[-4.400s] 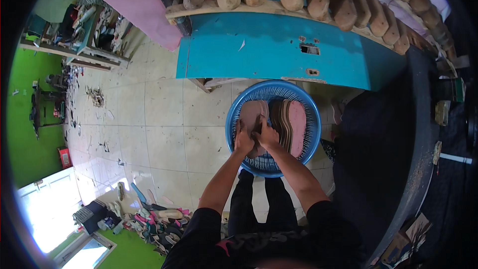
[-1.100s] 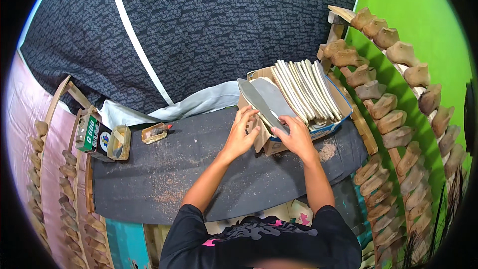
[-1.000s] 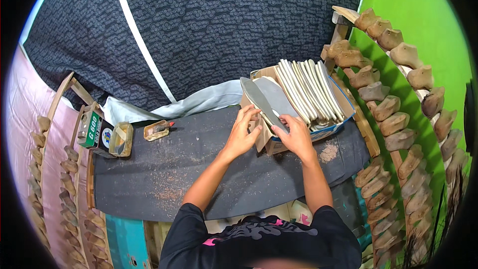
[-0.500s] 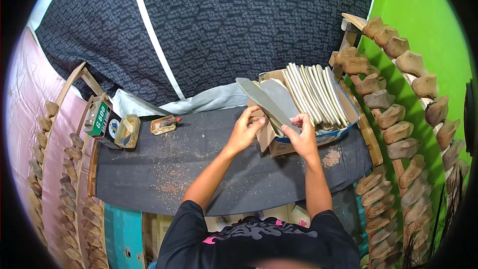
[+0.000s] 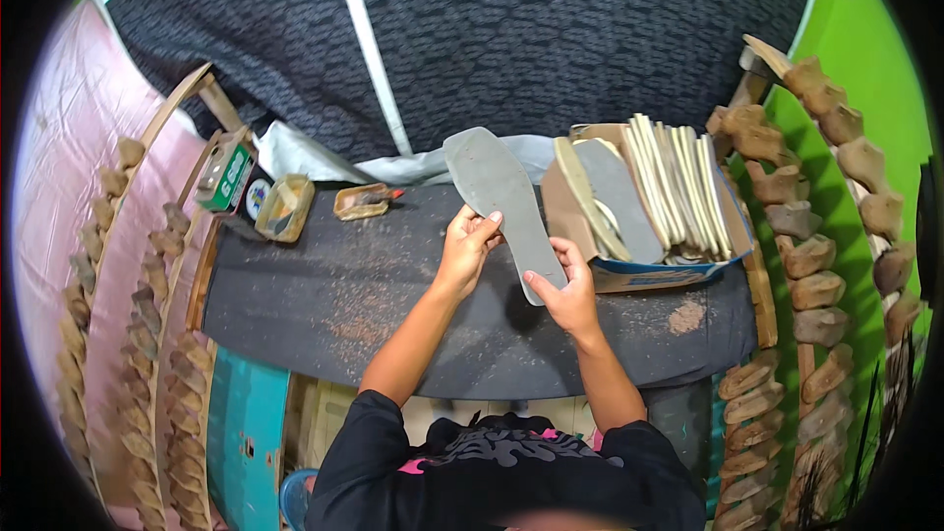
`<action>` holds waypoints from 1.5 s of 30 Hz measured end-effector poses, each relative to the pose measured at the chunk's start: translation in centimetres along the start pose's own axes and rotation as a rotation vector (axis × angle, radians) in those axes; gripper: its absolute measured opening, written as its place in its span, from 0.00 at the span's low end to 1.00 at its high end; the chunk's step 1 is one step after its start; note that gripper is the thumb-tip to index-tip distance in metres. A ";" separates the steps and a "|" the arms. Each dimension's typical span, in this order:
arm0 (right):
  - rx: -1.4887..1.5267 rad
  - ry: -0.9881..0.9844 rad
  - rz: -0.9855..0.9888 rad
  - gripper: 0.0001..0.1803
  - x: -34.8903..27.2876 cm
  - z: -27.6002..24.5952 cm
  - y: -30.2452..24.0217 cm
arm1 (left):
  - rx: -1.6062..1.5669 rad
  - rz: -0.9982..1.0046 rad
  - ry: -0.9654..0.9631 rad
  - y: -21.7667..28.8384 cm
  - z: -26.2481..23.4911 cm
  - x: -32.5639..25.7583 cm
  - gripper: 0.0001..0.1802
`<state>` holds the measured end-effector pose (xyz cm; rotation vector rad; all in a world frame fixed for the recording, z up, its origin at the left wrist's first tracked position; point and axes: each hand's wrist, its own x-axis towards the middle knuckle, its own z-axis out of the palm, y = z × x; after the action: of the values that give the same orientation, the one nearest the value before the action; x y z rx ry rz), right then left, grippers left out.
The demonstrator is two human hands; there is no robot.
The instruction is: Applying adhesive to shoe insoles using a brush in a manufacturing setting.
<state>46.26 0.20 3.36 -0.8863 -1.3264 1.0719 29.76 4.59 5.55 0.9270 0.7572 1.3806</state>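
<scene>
I hold a flat grey shoe insole (image 5: 501, 199) up over the dark worktable (image 5: 364, 305), its toe end pointing away from me. My left hand (image 5: 466, 248) pinches its left edge near the middle. My right hand (image 5: 562, 293) grips its heel end from below. Just to the right stands a cardboard box (image 5: 644, 273) packed with several more insoles (image 5: 657, 187) set on edge.
A green-and-white tin (image 5: 229, 173), a yellowish glue pot (image 5: 285, 208) and a small tray (image 5: 362, 202) sit at the table's back left. Rows of wooden shoe lasts (image 5: 806, 206) hang on the right and the left (image 5: 147, 324). A dark patterned sheet hangs behind.
Seconds ago I was bent over a blue basket on the floor. Over the last second the insole has come out of the box and leftward, held clear in front of me.
</scene>
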 end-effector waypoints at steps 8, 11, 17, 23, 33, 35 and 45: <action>-0.125 -0.052 -0.024 0.16 -1.9 9.5 2.0 | 0.044 -0.085 0.197 1.9 -8.0 -3.6 0.39; -0.321 -0.069 -0.142 0.16 -2.3 13.4 2.7 | 0.025 -0.111 0.182 3.6 -11.0 -4.9 0.46; -0.535 -0.174 -0.388 0.20 -3.4 21.0 3.7 | -0.109 -0.157 0.140 5.8 -18.7 -7.5 0.38; -0.603 -0.283 -0.392 0.23 -4.3 27.0 4.6 | -0.122 -0.101 0.233 6.8 -24.5 -8.8 0.32; -0.589 -0.402 -0.364 0.23 -4.3 32.9 6.2 | -0.188 -0.093 0.310 7.4 -31.1 -8.6 0.28; -0.571 -0.439 -0.355 0.24 -3.6 33.2 6.1 | -0.182 -0.085 0.321 7.5 -31.7 -8.5 0.28; 0.081 0.097 0.189 0.15 5.6 29.9 14.0 | -0.232 -0.112 0.213 7.2 -34.5 -6.9 0.35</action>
<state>14.89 7.16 -6.03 -1.0047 -1.1280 1.2044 -4.50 0.85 -4.57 0.5551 0.7767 1.4473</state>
